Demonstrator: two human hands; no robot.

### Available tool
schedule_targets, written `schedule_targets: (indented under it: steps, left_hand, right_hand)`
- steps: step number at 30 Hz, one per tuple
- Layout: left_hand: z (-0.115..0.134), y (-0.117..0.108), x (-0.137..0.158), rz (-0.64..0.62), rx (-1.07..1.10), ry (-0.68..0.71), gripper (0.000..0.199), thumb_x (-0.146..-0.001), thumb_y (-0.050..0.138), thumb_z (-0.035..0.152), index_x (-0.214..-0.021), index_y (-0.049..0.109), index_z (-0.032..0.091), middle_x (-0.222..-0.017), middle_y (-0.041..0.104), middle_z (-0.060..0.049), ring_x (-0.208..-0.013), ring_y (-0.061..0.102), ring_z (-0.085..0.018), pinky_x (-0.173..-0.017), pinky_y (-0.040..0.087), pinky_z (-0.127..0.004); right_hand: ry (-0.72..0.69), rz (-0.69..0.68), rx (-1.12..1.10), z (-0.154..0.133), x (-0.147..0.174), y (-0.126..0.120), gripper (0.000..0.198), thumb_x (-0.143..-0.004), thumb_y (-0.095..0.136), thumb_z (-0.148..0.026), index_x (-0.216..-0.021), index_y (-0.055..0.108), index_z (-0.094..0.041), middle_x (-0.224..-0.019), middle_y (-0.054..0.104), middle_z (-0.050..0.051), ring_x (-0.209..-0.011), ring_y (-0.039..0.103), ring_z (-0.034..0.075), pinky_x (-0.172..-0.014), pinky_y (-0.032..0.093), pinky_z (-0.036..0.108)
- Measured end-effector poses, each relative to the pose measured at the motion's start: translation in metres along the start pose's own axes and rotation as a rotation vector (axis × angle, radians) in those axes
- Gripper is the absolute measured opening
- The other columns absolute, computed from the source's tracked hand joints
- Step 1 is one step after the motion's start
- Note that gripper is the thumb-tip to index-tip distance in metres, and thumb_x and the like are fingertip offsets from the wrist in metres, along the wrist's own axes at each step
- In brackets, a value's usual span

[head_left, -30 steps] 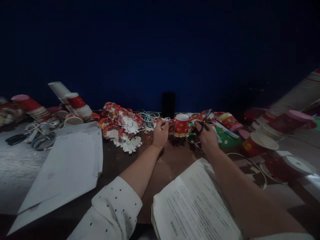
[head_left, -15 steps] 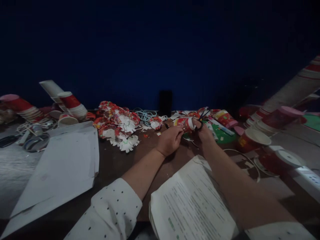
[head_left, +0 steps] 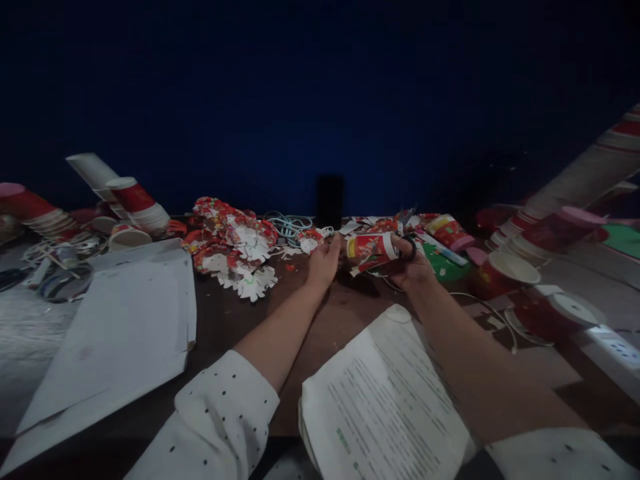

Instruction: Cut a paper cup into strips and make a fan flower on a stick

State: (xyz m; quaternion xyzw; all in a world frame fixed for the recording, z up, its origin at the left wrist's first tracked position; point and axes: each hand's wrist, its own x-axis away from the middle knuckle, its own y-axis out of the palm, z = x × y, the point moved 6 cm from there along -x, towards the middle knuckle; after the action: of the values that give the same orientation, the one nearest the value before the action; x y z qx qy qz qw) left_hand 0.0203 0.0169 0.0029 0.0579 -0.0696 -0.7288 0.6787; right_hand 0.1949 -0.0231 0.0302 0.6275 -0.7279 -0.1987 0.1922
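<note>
A red and yellow paper cup (head_left: 369, 247) lies on its side in the air between my hands, its white rim towards the right. A cut flap hangs under it. My right hand (head_left: 414, 268) is closed on scissors (head_left: 411, 247) with black handles, and its thumb and fingertips are against the cup's rim. My left hand (head_left: 323, 265) is beside the cup's closed end, thumb pointing up. Its other fingers are partly hidden, so whether it touches the cup is unclear.
Cut red and white paper cups (head_left: 235, 243) pile up left of centre. Stacked cups (head_left: 143, 207) stand at the far left, more (head_left: 515, 267) at the right. White sheets (head_left: 120, 320) and a printed paper bundle (head_left: 375, 393) lie nearer. A power strip (head_left: 617, 350) is at the right edge.
My left hand has moved left, from under the cup to its closed end, and its thumb has risen. More of the cup and its cut flap now shows. My right hand keeps the scissors.
</note>
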Motion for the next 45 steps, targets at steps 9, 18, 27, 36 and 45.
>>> schedule_targets:
  steps: [9,18,27,36,45]
  left_hand:
    - [0.001,0.025,0.013,-0.33,0.44,-0.274,0.032,-0.062,0.082,0.028,-0.086,0.071,0.012,-0.079,0.073,-0.006,-0.071,0.067,-0.016,-0.081,0.052,-0.034]
    - [0.0,0.017,0.003,-0.322,0.389,-0.18,0.04,-0.051,0.087,0.025,-0.086,0.073,0.011,-0.082,0.075,-0.007,-0.079,0.069,-0.018,-0.092,0.048,-0.036]
    - [0.002,0.014,0.004,-0.312,0.388,-0.176,0.039,-0.052,0.087,0.025,-0.086,0.072,0.012,-0.082,0.075,-0.006,-0.078,0.069,-0.018,-0.092,0.049,-0.037]
    - [0.003,0.016,0.006,-0.321,0.445,-0.202,0.034,-0.056,0.085,0.018,-0.086,0.071,0.011,-0.077,0.074,-0.007,-0.081,0.07,-0.021,-0.089,0.05,-0.037]
    - [0.008,0.016,0.008,-0.382,0.472,-0.212,0.035,-0.061,0.081,0.014,-0.094,0.07,0.01,-0.086,0.075,-0.009,-0.081,0.071,-0.02,-0.089,0.052,-0.036]
  right_hand:
    - [-0.117,-0.021,0.179,-0.001,0.0,0.002,0.047,-0.058,0.079,-0.031,-0.1,0.061,-0.024,-0.078,0.069,-0.003,-0.067,0.068,0.017,-0.058,0.056,0.028]
    - [-0.292,0.055,0.291,0.0,-0.008,-0.008,0.047,-0.061,0.079,-0.035,-0.104,0.061,-0.025,-0.089,0.067,-0.003,-0.073,0.065,0.015,-0.067,0.054,0.028]
    - [-0.245,0.036,0.275,0.002,-0.005,-0.001,0.049,-0.058,0.081,-0.035,-0.102,0.062,-0.026,-0.097,0.067,-0.003,-0.08,0.064,0.014,-0.064,0.053,0.023]
    - [-0.181,-0.042,0.253,0.0,0.003,0.008,0.047,-0.062,0.079,-0.037,-0.104,0.062,-0.028,-0.1,0.067,-0.004,-0.081,0.066,0.013,-0.063,0.055,0.02]
    - [-0.231,-0.08,0.254,0.0,0.003,0.009,0.049,-0.061,0.079,-0.031,-0.107,0.062,-0.027,-0.097,0.067,-0.003,-0.081,0.066,0.013,-0.071,0.054,0.024]
